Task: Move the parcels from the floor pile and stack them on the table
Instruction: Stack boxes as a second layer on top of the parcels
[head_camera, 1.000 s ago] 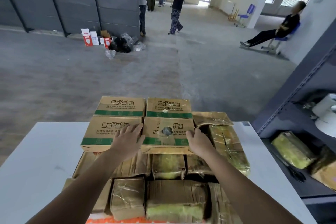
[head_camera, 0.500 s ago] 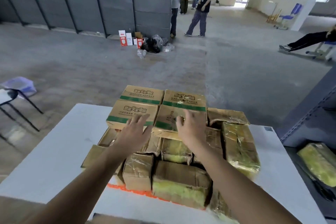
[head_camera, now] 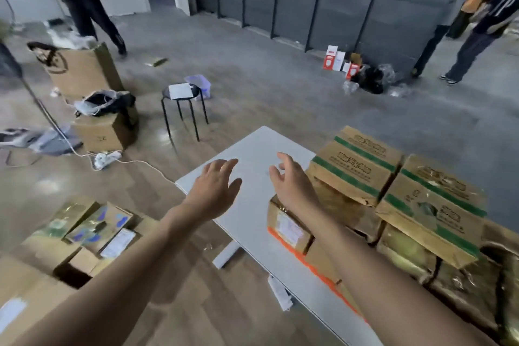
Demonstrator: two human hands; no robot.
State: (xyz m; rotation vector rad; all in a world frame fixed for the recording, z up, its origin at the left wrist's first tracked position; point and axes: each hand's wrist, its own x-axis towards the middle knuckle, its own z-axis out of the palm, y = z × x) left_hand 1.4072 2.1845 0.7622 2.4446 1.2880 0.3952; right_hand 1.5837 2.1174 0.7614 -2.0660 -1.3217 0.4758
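- L hand (head_camera: 216, 191) & R hand (head_camera: 292, 182): fingers loose, spread, holding nothing, over white rectangular table (head_camera: 250, 233).
- On table's R part: brown taped cardboard parcels (head_camera: 288, 229) stacked, w/ green-striped cardboard boxes (head_camera: 356, 166) on top.
- Lower L, on floor: pile of brown cardboard parcels (head_camera: 84, 230).

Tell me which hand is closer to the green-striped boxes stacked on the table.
Right. The right hand hovers just left of the green-striped boxes, close to their edge. The left hand hovers farther left, above a bare part of the table.
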